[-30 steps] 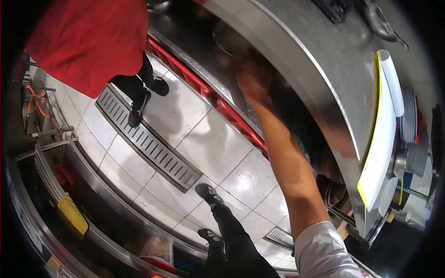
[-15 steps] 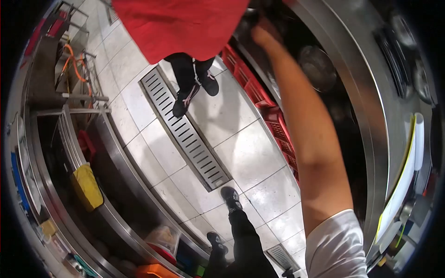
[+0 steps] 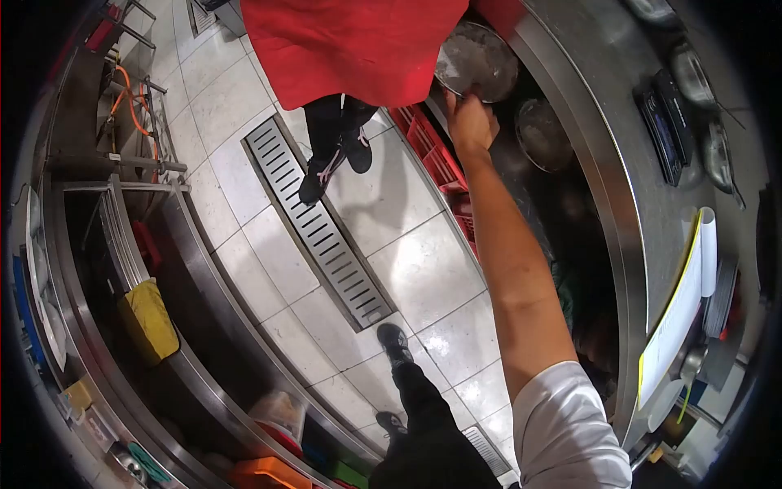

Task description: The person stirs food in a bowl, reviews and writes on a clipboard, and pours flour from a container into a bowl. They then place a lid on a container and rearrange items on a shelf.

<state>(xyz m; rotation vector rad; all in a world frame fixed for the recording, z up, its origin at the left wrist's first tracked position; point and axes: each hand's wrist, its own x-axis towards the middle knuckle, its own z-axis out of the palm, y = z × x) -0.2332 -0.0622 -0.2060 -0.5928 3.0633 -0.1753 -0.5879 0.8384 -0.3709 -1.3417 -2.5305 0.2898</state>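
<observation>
One bare arm in a white sleeve reaches up the right side of the view, and its hand is my right hand [image 3: 473, 126]. Its fingers are closed on the near edge of a round metal pan [image 3: 481, 61] at the shelf under the steel counter. A second round metal pan [image 3: 544, 135] lies just right of the hand, apart from it. Below and left of the hand are red plastic crates [image 3: 432, 151]. My left hand does not show.
Another person in a red apron [image 3: 350, 49] stands ahead over the floor drain [image 3: 318, 220]. A steel counter [image 3: 586, 98] curves along the right. Steel shelves with a yellow cloth [image 3: 149, 322] and an orange container [image 3: 273, 471] line the left.
My right hand has come out from the dark shelf area into clearer view, with the round pan now visible in it. The view has shifted slightly, and my legs have moved.
</observation>
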